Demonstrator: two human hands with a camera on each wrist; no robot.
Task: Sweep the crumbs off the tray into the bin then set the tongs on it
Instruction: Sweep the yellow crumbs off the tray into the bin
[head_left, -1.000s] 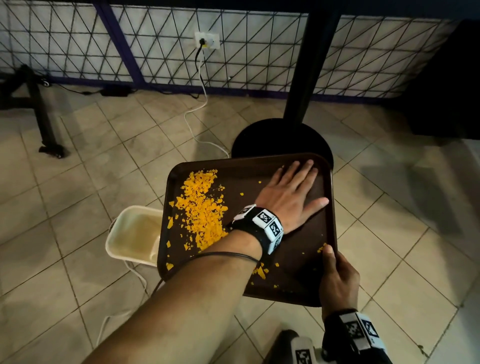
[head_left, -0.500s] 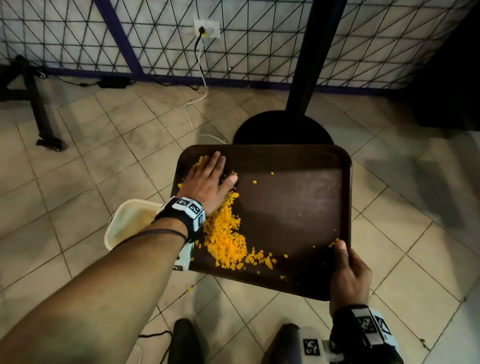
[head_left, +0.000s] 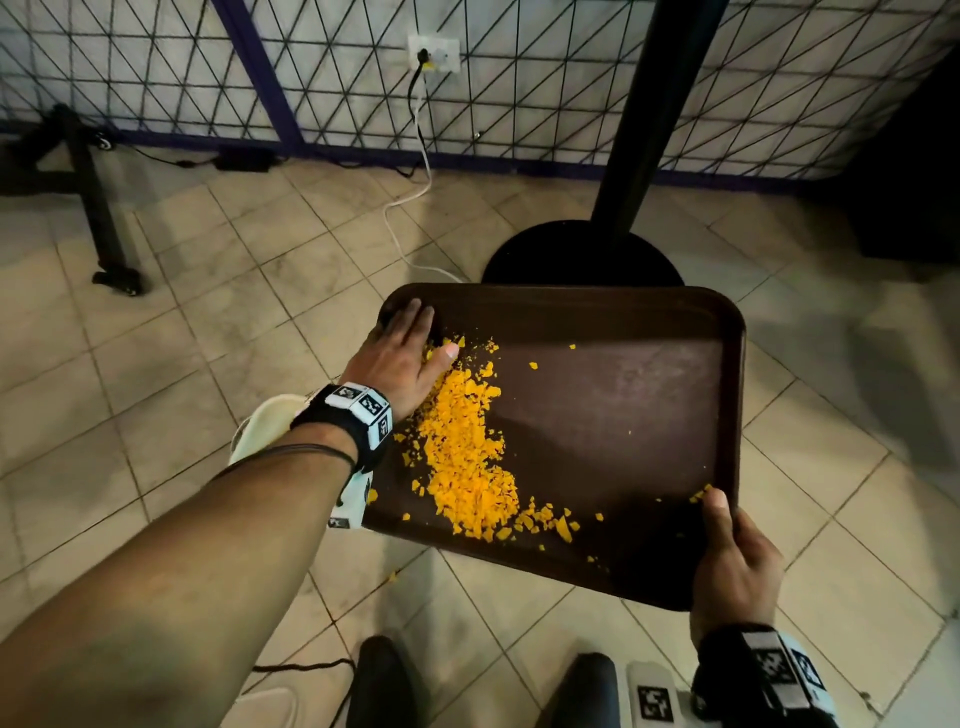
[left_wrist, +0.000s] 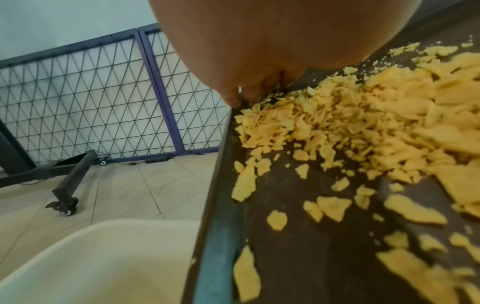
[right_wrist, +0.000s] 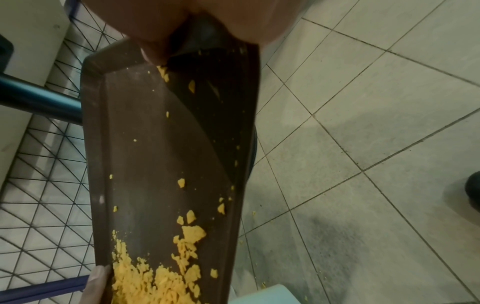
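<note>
My right hand (head_left: 732, 561) grips the near right corner of the brown tray (head_left: 623, 395), thumb on top of the rim, and holds it above the tiled floor. Orange crumbs (head_left: 467, 457) lie in a long pile along the tray's left side, with a few scattered to the right. My left hand (head_left: 400, 353) lies flat with straight fingers at the far left corner, its thumb touching the pile. A cream bin (head_left: 260, 426) sits under the tray's left edge, mostly hidden by my left wrist; the left wrist view shows the bin (left_wrist: 103, 257) just below the tray's rim (left_wrist: 221, 205). No tongs are in view.
A black table pole and round base (head_left: 582, 254) stand right behind the tray. A white cable (head_left: 410, 228) runs from a wall socket across the floor. A black stand leg (head_left: 104, 223) is at far left. My shoes (head_left: 384, 680) are below the tray. Stray crumbs (right_wrist: 254, 214) lie on the tiles.
My left hand has swept from the tray's right half across to its far left corner, pushing the crumbs into a pile along the left side. My right hand keeps its hold.
</note>
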